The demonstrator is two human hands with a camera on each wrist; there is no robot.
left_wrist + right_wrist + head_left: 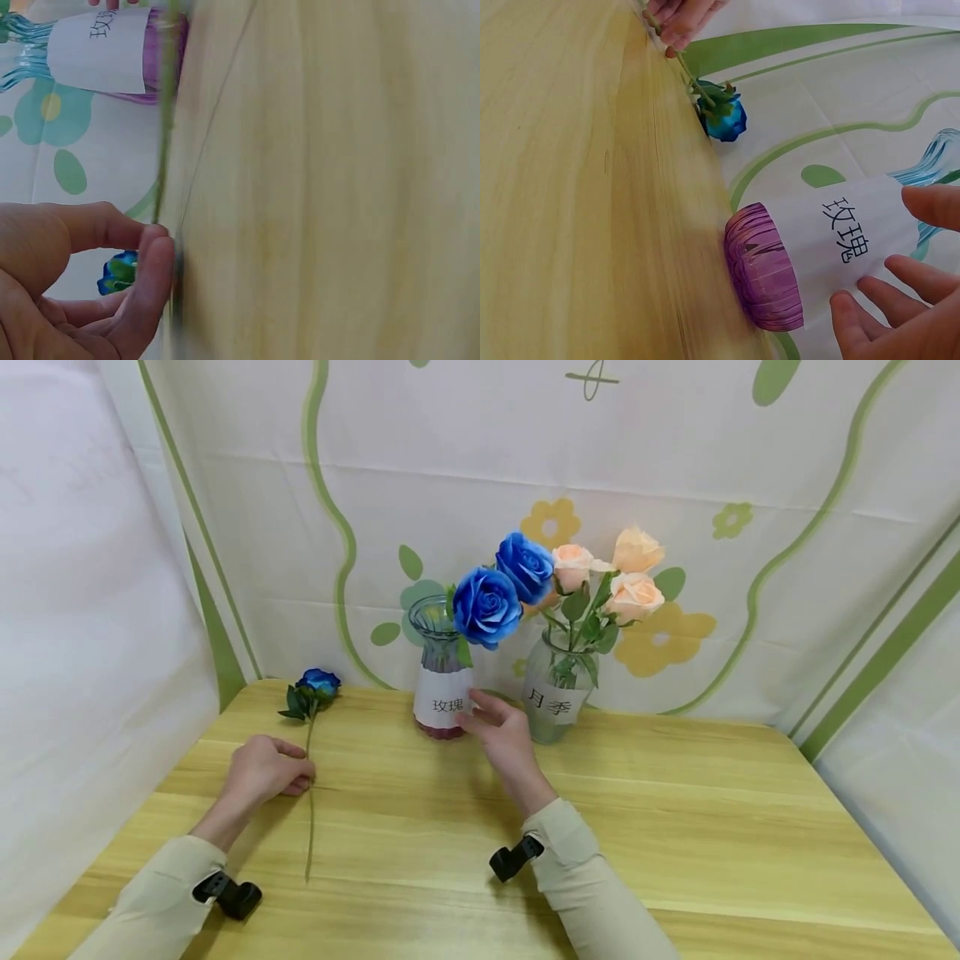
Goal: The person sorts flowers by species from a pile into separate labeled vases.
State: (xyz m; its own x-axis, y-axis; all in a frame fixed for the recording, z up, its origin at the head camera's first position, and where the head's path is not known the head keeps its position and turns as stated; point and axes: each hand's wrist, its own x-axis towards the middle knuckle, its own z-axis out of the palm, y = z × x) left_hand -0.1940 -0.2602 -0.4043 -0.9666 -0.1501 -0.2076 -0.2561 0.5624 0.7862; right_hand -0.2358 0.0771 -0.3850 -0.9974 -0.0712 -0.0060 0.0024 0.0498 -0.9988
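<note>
My left hand (pixel 270 768) pinches the stem of a blue rose (pixel 318 683) between thumb and fingertips. This rose's head points to the back of the table, and its long green stem (pixel 166 127) runs past the fingers. A ribbed glass vase (pixel 442 727), bluish above and purple at the base, stands upright with a white paper label (pixel 847 240) round it. Beside its right side is my right hand (pixel 506 739), its fingers spread and partly bent at the label; whether they touch it I cannot tell. Two blue roses (pixel 487 607) lean rightward from that vase.
Right of the ribbed vase stands a clear glass jar (pixel 551 727) with a paper label, holding several peach roses (pixel 633 597). Both stand near the back edge of the wooden table (pixel 712 843), close to a patterned cloth backdrop (pixel 465 452). White cloth walls (pixel 82 610) flank the table.
</note>
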